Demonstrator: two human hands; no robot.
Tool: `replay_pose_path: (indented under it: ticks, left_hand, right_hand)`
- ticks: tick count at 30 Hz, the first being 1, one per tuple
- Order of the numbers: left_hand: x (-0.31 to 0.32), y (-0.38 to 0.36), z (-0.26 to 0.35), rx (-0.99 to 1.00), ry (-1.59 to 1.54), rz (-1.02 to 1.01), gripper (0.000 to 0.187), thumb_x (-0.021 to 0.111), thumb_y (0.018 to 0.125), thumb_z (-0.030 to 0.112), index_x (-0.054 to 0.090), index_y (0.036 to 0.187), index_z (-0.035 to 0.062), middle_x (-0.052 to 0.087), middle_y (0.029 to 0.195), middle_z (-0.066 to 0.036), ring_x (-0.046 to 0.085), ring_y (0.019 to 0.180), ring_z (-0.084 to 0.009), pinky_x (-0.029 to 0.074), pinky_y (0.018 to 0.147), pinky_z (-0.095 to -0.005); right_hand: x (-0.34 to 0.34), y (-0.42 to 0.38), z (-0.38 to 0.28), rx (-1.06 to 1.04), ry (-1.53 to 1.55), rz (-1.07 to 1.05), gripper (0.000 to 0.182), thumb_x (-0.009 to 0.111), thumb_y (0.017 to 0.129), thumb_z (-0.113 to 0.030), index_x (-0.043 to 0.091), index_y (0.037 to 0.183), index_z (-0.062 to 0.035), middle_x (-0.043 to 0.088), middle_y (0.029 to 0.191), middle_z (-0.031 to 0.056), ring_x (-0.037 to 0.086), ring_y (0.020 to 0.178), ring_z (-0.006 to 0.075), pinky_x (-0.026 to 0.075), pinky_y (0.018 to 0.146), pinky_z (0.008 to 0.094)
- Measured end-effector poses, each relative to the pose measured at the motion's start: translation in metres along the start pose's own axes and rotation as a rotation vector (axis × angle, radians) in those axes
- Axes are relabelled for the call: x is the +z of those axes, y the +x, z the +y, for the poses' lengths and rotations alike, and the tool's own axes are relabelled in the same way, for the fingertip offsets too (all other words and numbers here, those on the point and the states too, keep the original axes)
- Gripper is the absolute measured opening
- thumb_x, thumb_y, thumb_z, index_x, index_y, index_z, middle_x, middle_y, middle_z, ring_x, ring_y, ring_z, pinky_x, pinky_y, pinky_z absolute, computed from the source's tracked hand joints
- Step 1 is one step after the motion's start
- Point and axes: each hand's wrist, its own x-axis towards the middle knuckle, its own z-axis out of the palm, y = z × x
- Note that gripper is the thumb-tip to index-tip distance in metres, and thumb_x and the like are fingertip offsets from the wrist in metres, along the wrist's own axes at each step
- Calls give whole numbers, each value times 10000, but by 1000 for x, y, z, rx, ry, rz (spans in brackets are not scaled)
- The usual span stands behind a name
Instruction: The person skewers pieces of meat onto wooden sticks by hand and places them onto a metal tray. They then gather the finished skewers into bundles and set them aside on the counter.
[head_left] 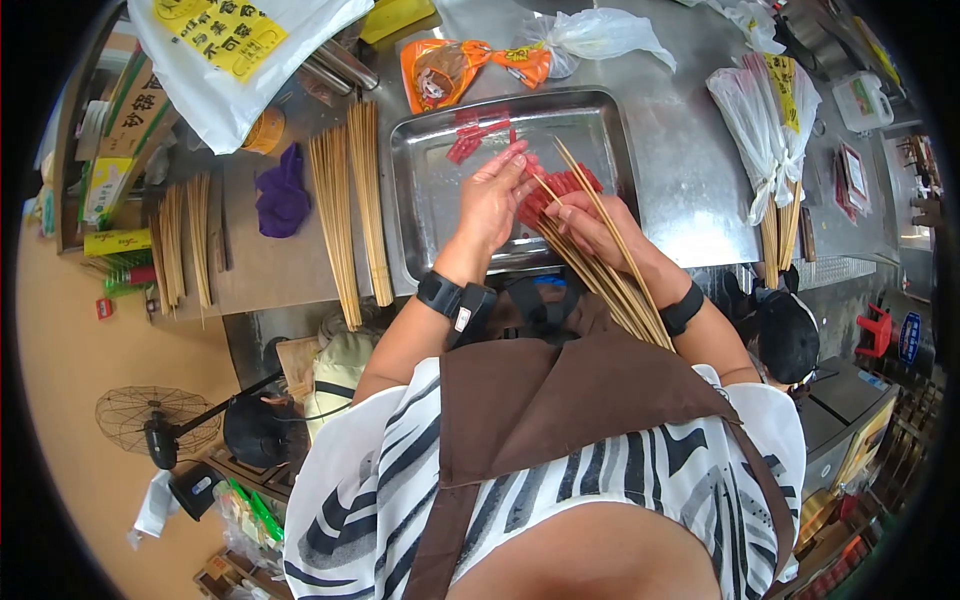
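Over a metal tray (420, 221), my left hand (490, 196) is closed in a pinch on a small red piece that looks like meat, its fingers hiding most of it. My right hand (600, 228) grips thin bamboo skewers (622, 298), whose lower ends run down toward my apron. One skewer's tip reaches to the fingers of my left hand. Red pieces (572, 184) lie bunched beside my right hand, at the upper ends of the skewers. More red strips (465, 145) rest in the tray's far left part.
Bundles of bare skewers (334, 215) lie left of the tray, near a purple cloth (281, 192). An orange bag (440, 75) sits behind the tray. White-bagged skewers (765, 130) lie at the right. The metal table's front edge is close to my body.
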Motion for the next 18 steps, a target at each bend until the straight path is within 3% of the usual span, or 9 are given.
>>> replay_pose_path:
  ticks: [4, 13, 14, 15, 16, 17, 18]
  left_hand:
    - [6, -6, -11, 27, -15, 18, 270, 508, 882, 84, 501, 1127, -30, 566, 935, -84, 574, 834, -178, 488, 790, -301]
    - [7, -15, -19, 45, -15, -3, 278, 505, 884, 86, 488, 1138, -26, 564, 969, -94, 571, 847, -168, 491, 754, -283]
    - [9, -14, -18, 39, 28, 19, 285, 506, 884, 89, 486, 1147, -20, 563, 987, -95, 570, 860, -165, 488, 749, -275]
    - [10, -14, -17, 24, 48, 39, 290, 507, 883, 93, 487, 1152, -16, 562, 999, -93, 567, 872, -160, 483, 746, -267]
    - [8, -16, -16, 5, 68, 38, 296, 507, 883, 98, 489, 1157, -11, 560, 1011, -91, 563, 884, -154, 479, 743, -259]
    - [7, -15, -16, 3, 126, 54, 300, 511, 883, 109, 493, 1161, -2, 560, 1017, -86, 558, 897, -146, 476, 746, -256]
    - [1, -9, -22, 45, 200, 41, 302, 507, 883, 108, 491, 1163, -5, 565, 1014, -85, 558, 902, -142, 476, 743, -258]
  right_hand:
    - [-1, 2, 5, -6, -3, 16, 215, 478, 895, -161, 585, 944, 19, 518, 652, -2, 401, 462, 25, 315, 435, 168]
    - [-2, 2, 9, 63, 38, 45, 225, 530, 875, -230, 605, 900, -20, 522, 634, -19, 400, 485, 16, 313, 441, 162]
    - [-2, 1, 0, 119, -27, 50, 240, 562, 858, -253, 598, 868, -15, 530, 707, -10, 493, 584, 60, 395, 498, 210]
    - [-6, 13, 33, -286, 78, -45, 227, 554, 864, -247, 586, 918, -29, 557, 840, -4, 540, 750, 94, 444, 613, 247]
    - [-8, 11, 24, -246, 35, -93, 212, 552, 864, -209, 555, 996, -43, 550, 969, -3, 532, 896, 114, 449, 723, 279]
    - [-6, 8, 9, -99, -100, -4, 251, 508, 884, -263, 531, 1045, -72, 566, 968, 25, 547, 880, 118, 455, 714, 294]
    - [-6, 38, 57, -581, -277, 104, 284, 456, 896, -335, 543, 1023, -97, 583, 901, 62, 571, 780, 127, 465, 644, 289]
